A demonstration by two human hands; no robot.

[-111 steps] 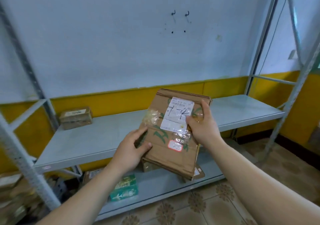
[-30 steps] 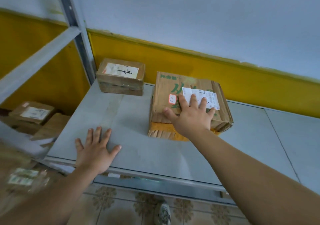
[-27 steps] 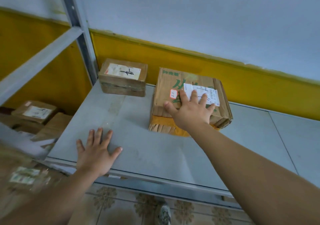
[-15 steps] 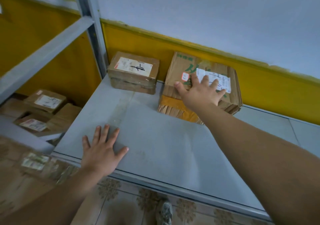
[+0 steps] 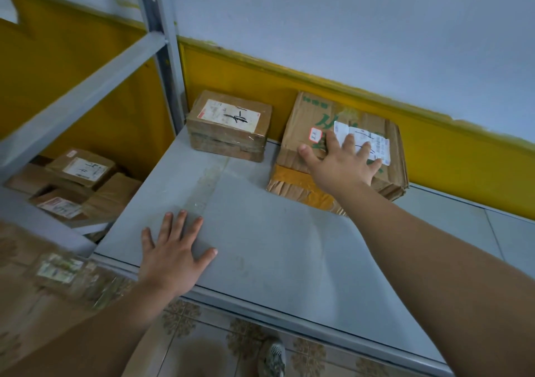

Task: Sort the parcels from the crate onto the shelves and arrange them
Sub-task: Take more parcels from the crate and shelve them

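A flat cardboard parcel with green print and a white label lies at the back of the grey shelf, against the yellow wall. My right hand presses flat on its top with spread, straight fingers. To its left, a smaller brown parcel with a handwritten label sits in the shelf's back left corner, a small gap between the two. My left hand rests flat on the shelf near its front left edge, fingers spread, holding nothing.
A grey upright post and a slanted brace frame the shelf's left end. Beyond it, several labelled brown parcels lie on a neighbouring shelf. More blurred parcels sit at lower left. Patterned floor tiles and a shoe show below.
The large parcel was held in both hands, then set on the shelf. Over the last second my right hand has pushed it back to the wall. My left hand stays flat on the shelf.
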